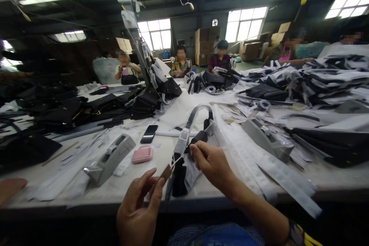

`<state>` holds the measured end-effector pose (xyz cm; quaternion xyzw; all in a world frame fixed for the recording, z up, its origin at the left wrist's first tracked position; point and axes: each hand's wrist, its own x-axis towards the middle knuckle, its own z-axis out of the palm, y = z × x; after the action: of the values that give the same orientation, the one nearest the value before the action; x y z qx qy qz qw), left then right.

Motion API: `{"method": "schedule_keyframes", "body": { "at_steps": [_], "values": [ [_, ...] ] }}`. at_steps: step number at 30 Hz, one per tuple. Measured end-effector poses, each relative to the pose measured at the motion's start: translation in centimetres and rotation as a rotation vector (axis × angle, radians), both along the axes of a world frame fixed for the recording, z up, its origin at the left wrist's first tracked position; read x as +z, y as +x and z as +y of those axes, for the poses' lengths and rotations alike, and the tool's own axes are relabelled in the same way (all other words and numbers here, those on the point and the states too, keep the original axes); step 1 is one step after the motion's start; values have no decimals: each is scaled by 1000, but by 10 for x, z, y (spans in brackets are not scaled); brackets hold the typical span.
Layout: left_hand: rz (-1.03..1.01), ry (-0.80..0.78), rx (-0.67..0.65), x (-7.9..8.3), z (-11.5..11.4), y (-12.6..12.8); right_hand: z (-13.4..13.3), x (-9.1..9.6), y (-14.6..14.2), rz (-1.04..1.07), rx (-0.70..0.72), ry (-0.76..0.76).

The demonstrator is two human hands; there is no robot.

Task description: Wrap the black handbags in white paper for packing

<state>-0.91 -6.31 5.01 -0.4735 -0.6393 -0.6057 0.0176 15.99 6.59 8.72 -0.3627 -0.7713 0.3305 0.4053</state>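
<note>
Lower centre, at the desk edge: left hand fingers pinch a brown tag, right hand fingers pinch its string beside the wrapped black bag; tag-tying seemingly midway, and the next move likely needs a taut string.

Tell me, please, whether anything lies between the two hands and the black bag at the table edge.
Nothing visible does. The right hand pinches a white string right at the black bag, and the left hand holds the brown tag beside it.
</note>
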Motion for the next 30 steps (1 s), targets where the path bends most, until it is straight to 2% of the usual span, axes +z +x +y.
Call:
{"method": "schedule_keyframes", "body": {
  "at_steps": [3,6,8,11,13,15,16,17,18,20,21,23,25,27,30],
  "values": [
    [224,81,32,2,-14,6,9,-14,-8,-147,53,-84],
    [603,169,-174,-7,-19,23,22,-21,-20,-60,124,-163],
    [710,159,-339,-19,-15,38,28,-19,-28,87,210,-304],
    [697,80,-398,-37,-5,56,27,-12,-37,343,347,-501],
    [620,41,-419,-44,-1,57,24,-8,-39,436,375,-483],
    [473,27,-456,-47,0,51,23,-7,-37,438,369,-411],
    [380,24,-448,-49,0,47,23,-7,-36,428,369,-386],
    [259,33,-367,-51,1,42,24,-8,-34,422,377,-373],
    [126,30,-230,-53,4,38,26,-9,-33,423,389,-372],
    [-90,-78,-51,-57,16,35,28,-12,-32,449,434,-385],
    [-160,-169,-22,-58,24,36,28,-13,-32,463,466,-388],
    [-225,-357,-46,-58,40,40,26,-16,-29,463,535,-365],
    [-243,-462,-26,-56,52,42,22,-20,-19,408,545,-308],
    [-248,-473,53,-54,58,39,19,-29,-1,292,456,-325],
    [-219,-417,136,-50,60,27,17,-51,37,52,258,-504]
  ]
}}
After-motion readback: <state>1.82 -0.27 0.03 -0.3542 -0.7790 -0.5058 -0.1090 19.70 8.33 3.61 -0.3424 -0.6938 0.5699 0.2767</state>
